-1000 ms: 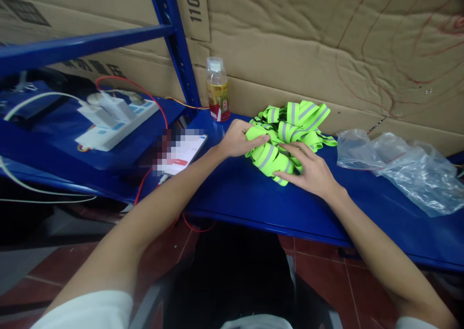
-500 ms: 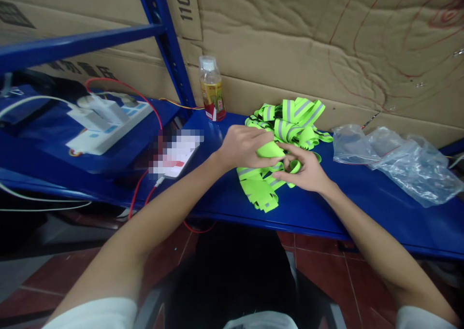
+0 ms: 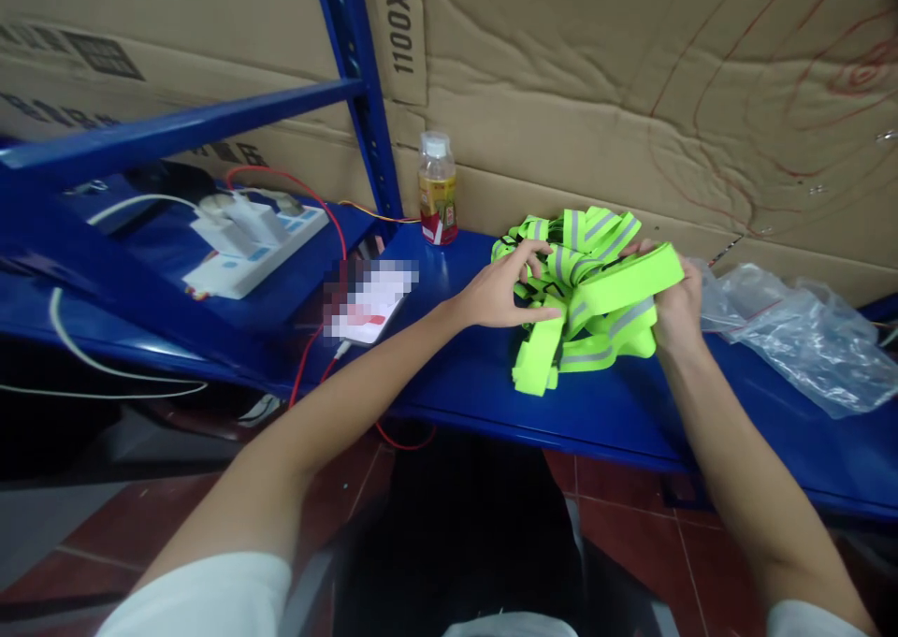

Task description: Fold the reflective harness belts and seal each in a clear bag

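Observation:
A bundle of neon green straps with grey reflective stripes (image 3: 586, 305) lies on the blue metal shelf (image 3: 484, 384). My right hand (image 3: 673, 305) grips one wide strap and lifts it off the heap, fingers wrapped round it. My left hand (image 3: 501, 291) reaches into the left side of the bundle, its fingers curled and pinching the straps there.
A small drink bottle (image 3: 436, 188) stands at the back by the blue upright post (image 3: 361, 94). A phone (image 3: 371, 300) lies left of my left hand, with a red cable beside it. A white power strip (image 3: 256, 244) sits further left. Crumpled clear plastic bags (image 3: 792, 333) lie at the right. Cardboard lines the back.
My right hand has moved right and up, pulling a strap out of the bundle. My left hand has stayed at the left of the heap. The view has shifted slightly.

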`<action>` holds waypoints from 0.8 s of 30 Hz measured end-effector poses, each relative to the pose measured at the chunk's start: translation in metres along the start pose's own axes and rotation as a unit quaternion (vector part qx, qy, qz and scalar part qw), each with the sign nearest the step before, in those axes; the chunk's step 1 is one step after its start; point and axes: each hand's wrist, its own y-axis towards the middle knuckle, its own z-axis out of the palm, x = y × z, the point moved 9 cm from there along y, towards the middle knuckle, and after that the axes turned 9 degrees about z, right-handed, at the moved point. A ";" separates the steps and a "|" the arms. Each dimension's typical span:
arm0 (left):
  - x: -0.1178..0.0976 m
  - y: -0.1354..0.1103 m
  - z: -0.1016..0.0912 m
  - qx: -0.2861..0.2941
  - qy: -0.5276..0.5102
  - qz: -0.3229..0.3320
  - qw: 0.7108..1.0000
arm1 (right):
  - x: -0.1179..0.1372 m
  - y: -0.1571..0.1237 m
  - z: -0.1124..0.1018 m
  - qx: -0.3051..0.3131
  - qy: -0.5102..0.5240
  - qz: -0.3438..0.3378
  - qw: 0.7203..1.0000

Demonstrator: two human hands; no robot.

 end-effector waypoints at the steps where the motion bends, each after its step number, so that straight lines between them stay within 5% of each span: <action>1: 0.005 -0.001 0.003 0.017 -0.032 -0.015 0.999 | 0.007 0.004 0.004 0.004 0.002 0.004 1.000; 5: 0.017 -0.002 0.009 0.032 -0.106 -0.084 0.990 | 0.055 0.016 0.033 0.069 -0.038 -0.045 0.996; 11: 0.033 -0.002 -0.028 -0.137 -0.045 -0.145 0.979 | 0.157 0.037 0.056 0.107 -0.059 -0.233 0.965; 16: 0.058 -0.011 -0.043 -0.191 -0.073 -0.191 0.960 | 0.196 0.054 0.061 0.111 -0.057 -0.225 0.967; 21: 0.066 -0.010 -0.036 -0.166 -0.139 -0.211 0.953 | 0.219 0.055 0.065 0.120 -0.111 -0.223 0.961; 24: 0.067 -0.009 -0.014 -0.079 -0.253 -0.251 0.931 | 0.229 0.073 0.066 0.155 -0.085 -0.196 0.965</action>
